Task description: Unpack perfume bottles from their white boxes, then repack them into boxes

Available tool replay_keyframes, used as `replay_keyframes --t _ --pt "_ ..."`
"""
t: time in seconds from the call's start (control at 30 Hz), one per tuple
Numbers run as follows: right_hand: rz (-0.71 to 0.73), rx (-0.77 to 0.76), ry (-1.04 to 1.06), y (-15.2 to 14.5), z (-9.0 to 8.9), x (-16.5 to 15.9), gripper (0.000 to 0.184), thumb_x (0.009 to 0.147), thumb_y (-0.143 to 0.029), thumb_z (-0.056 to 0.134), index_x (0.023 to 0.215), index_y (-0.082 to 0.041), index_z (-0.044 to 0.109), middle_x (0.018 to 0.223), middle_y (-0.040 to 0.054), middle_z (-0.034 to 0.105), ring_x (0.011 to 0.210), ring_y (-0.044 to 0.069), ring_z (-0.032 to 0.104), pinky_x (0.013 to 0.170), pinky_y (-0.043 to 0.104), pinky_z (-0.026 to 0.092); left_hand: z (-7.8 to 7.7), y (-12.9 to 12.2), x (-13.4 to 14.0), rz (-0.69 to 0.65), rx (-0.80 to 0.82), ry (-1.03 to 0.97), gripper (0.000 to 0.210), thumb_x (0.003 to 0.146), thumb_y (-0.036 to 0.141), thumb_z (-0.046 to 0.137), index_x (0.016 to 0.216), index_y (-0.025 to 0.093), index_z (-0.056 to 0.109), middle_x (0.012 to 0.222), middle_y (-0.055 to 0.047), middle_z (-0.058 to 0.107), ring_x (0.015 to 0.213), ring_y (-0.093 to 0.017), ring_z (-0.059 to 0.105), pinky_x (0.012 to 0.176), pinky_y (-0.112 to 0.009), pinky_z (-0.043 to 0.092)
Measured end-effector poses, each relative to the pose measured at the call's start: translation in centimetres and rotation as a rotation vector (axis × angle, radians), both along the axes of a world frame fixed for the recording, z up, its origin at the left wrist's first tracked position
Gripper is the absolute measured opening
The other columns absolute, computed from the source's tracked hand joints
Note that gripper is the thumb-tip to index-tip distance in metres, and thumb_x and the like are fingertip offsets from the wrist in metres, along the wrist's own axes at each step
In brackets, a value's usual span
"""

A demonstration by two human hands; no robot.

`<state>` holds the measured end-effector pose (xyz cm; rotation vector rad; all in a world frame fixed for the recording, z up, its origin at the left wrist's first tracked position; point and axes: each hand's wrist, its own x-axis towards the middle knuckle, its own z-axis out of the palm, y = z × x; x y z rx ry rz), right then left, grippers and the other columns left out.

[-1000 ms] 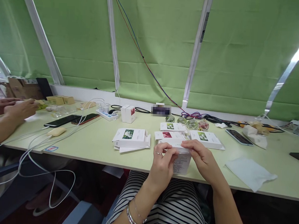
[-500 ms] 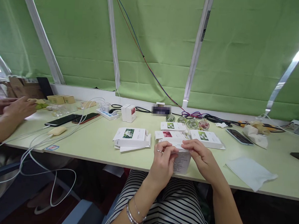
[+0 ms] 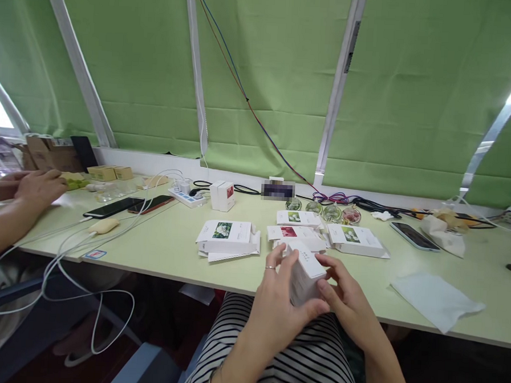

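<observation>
A small white box [image 3: 305, 274] with a closed top sits tilted between my hands at the table's front edge. My left hand [image 3: 278, 298] holds it from the left, fingers over its far side and thumb across the near side. My right hand [image 3: 344, 293] grips the right side with thumb and fingers. Just beyond lie flattened white cartons: one with a red flower picture [image 3: 294, 234], one with a white flower on green [image 3: 355, 241], and a smaller one behind [image 3: 297, 218]. Another stack of cartons [image 3: 227, 236] lies to the left.
Round glass bottles [image 3: 332, 211] stand behind the cartons, and upright white boxes [image 3: 222, 196] stand further left. A white tissue [image 3: 437, 298] and a phone [image 3: 415, 236] lie to the right. White cables [image 3: 59, 255], phones and a co-worker's hands [image 3: 39, 187] are at the left.
The white box has been turned in my hands, so its top now slants toward the right. My left hand has shifted to its side, its thumb now across the near face.
</observation>
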<state>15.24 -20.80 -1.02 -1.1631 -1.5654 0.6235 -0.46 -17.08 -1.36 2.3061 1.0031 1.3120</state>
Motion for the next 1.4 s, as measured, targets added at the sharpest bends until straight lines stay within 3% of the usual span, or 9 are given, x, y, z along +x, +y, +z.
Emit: replay_keyframes --t 0.07,0.2,0.3,0.47,0.6,0.67,0.77,0.97,1.4 --pt "0.042 0.0 0.062 -0.2 -1.0 -0.5 0.032 0.09 -0.044 0.036 0.115 -0.026 0.046 0.102 0.0053 0.053 0.08 0.016 0.054 0.071 0.028 0.05 -0.1 -0.6 0.3 0.058 -0.013 -0.01 0.077 0.067 0.047 0.069 0.129 0.021 0.032 0.13 -0.017 0.039 0.114 -0.032 0.047 0.082 -0.047 0.051" --pt "0.144 0.072 0.139 -0.1 -2.9 -0.7 0.044 0.09 -0.051 0.025 0.106 -0.024 0.056 0.106 0.0078 0.053 0.091 0.021 0.055 0.082 0.034 0.048 -0.3 -0.6 0.2 0.127 0.04 -0.089 0.047 0.072 0.018 0.063 0.115 0.022 0.044 0.106 -0.008 0.06 0.097 -0.024 0.059 0.081 -0.041 0.053" --pt "0.05 0.05 0.179 0.4 -4.0 -0.1 0.046 0.09 -0.052 0.027 0.1 -0.022 0.06 0.1 0.0082 0.059 0.091 0.022 0.058 0.083 0.036 0.048 0.9 0.2 -1.4 0.126 0.046 -0.147 0.036 0.072 0.013 0.06 0.105 0.023 0.05 0.097 -0.003 0.063 0.084 -0.018 0.062 0.074 -0.033 0.054" --pt "-0.097 -0.105 0.182 1.1 -4.4 0.2 0.046 0.089 -0.053 0.029 0.095 -0.02 0.061 0.094 0.0073 0.064 0.088 0.023 0.062 0.084 0.038 0.047 8.3 5.8 -4.1 0.295 0.197 -0.227 0.032 0.074 0.024 0.061 0.102 0.021 0.046 0.097 -0.002 0.061 0.078 -0.014 0.06 0.065 -0.025 0.051" --pt "-0.113 -0.114 0.055 1.0 -3.6 -0.4 0.043 0.088 -0.052 0.033 0.092 -0.021 0.061 0.09 0.0052 0.065 0.084 0.022 0.062 0.081 0.035 0.047 12.7 14.5 -4.0 0.465 0.056 0.28 0.035 0.081 0.03 0.054 0.112 0.019 0.042 0.101 -0.004 0.06 0.085 -0.016 0.058 0.063 -0.023 0.046" --pt "-0.131 -0.087 0.03 1.0 -3.4 -0.6 0.043 0.088 -0.052 0.033 0.09 -0.021 0.062 0.088 0.0047 0.066 0.083 0.021 0.063 0.078 0.033 0.048 12.5 18.4 -3.8 0.508 0.005 0.37 0.036 0.077 0.029 0.061 0.108 0.015 0.047 0.093 -0.007 0.062 0.084 -0.019 0.059 0.066 -0.026 0.045" --pt "-0.125 -0.077 0.017 1.1 -3.4 -0.6 0.042 0.088 -0.05 0.033 0.088 -0.021 0.063 0.087 0.0046 0.066 0.081 0.021 0.063 0.076 0.032 0.048 10.2 22.3 -4.0 0.581 -0.052 0.453 0.029 0.078 0.025 0.061 0.103 0.012 0.053 0.092 -0.009 0.062 0.087 -0.021 0.058 0.074 -0.032 0.046" --pt "-0.136 -0.083 0.035 1.1 -3.3 -0.5 0.04 0.086 -0.051 0.037 0.086 -0.02 0.062 0.083 0.0042 0.065 0.08 0.021 0.061 0.073 0.031 0.047 6.5 25.5 -5.4 0.756 -0.085 0.531 0.031 0.087 0.03 0.052 0.112 0.014 0.051 0.111 -0.008 0.055 0.095 -0.02 0.057 0.08 -0.04 0.048" --pt "-0.094 -0.092 0.002 1.6 -3.3 -0.2 0.036 0.089 -0.046 0.035 0.087 -0.02 0.06 0.082 0.0038 0.064 0.079 0.019 0.06 0.072 0.029 0.046 6.5 27.7 -5.3 0.934 -0.004 0.55 0.035 0.086 0.03 0.053 0.116 0.013 0.049 0.122 -0.011 0.049 0.109 -0.025 0.049 0.09 -0.046 0.041"
